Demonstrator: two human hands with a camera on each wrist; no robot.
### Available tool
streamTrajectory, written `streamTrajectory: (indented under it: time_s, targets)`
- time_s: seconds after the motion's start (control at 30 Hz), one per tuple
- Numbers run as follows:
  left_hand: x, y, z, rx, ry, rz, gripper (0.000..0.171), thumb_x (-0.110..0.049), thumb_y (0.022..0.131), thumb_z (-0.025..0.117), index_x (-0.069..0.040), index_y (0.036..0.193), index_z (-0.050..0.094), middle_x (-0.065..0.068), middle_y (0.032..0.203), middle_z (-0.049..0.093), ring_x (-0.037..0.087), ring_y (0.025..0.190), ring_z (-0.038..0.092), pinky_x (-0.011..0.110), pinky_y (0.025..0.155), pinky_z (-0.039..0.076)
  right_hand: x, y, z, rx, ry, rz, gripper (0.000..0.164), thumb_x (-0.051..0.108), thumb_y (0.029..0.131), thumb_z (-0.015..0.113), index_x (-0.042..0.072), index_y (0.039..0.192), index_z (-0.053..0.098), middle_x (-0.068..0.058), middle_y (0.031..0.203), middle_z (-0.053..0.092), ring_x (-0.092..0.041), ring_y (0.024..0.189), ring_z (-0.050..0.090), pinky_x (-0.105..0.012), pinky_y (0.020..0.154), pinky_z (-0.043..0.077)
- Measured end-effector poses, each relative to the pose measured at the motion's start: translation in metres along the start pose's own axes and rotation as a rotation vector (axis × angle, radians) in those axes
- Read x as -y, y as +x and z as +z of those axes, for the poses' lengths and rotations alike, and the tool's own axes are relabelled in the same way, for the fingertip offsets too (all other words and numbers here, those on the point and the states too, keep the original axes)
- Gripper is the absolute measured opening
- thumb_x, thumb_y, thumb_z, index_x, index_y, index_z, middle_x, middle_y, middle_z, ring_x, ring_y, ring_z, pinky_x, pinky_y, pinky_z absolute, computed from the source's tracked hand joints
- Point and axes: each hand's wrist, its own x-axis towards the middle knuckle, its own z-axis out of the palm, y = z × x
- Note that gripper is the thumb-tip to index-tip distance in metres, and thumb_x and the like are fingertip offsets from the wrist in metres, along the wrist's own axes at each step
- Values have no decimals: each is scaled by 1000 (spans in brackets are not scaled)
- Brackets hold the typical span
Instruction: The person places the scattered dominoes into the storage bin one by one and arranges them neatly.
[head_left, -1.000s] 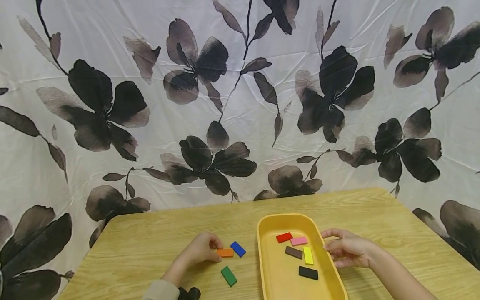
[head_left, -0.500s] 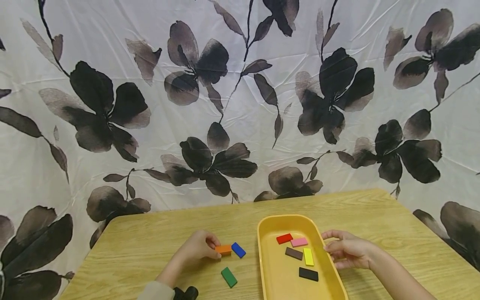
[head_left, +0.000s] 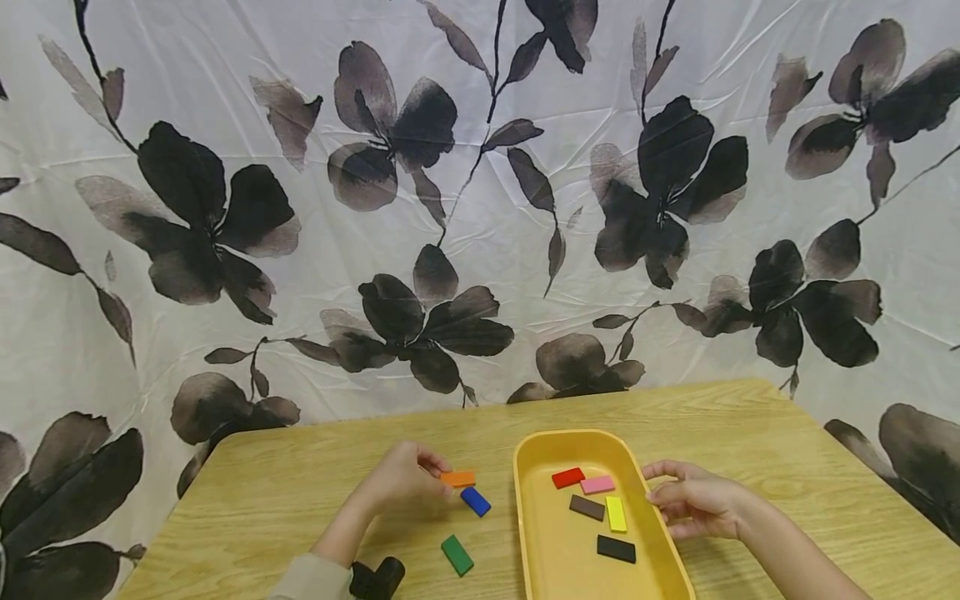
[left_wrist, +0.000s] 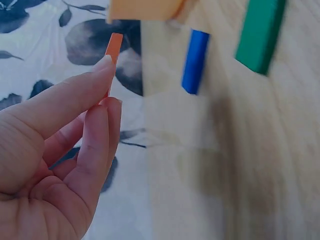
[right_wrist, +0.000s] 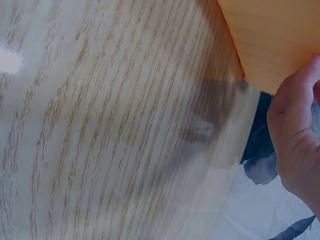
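My left hand (head_left: 408,482) pinches a flat orange block (head_left: 458,478) between thumb and fingertips. The left wrist view shows this block (left_wrist: 114,47) on edge, raised in the fingers. Just in front of it on the table is a blue block (head_left: 476,502), and closer to me lies a green block (head_left: 457,555). My right hand (head_left: 701,500) holds the right rim of a yellow tray (head_left: 558,567), thumb and fingers at its edge. Inside the tray lie red (head_left: 568,477), pink, brown, yellow and black blocks. In the right wrist view, fingers (right_wrist: 295,100) touch the tray's outer wall (right_wrist: 280,40).
The wooden table (head_left: 322,450) carries everything, its far edge meeting a floral cloth (head_left: 480,208). A black device (head_left: 377,577) is at the left wrist, beside the beige sleeve (head_left: 315,577). Bare wood lies to the right of the tray.
My left hand has taken the orange block off the table and moved it away from me, behind the blue block. The right hand and tray have stayed in place.
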Motion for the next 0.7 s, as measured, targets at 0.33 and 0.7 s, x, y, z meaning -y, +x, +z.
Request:
streamTrajectory:
  time_s: [0.33,0.7]
  targets:
    - [-30,12,3,69,-32,55,21,-3,69,79,2,87,68,3,77,61,14,71,56,27,63,48,2,0,1,-16,-3,4,37,4,88,54,0,121,37,-6,85,61,-10,68,57,-27,65,53]
    - [-62,24,21,161,-63,91,19,1,69,78,1,85,69,3,77,63,15,70,58,26,62,49,2,-1,2,-22,-6,11,37,4,88,54,0,121,37,-5,83,61,-10,66,56,-25,63,53]
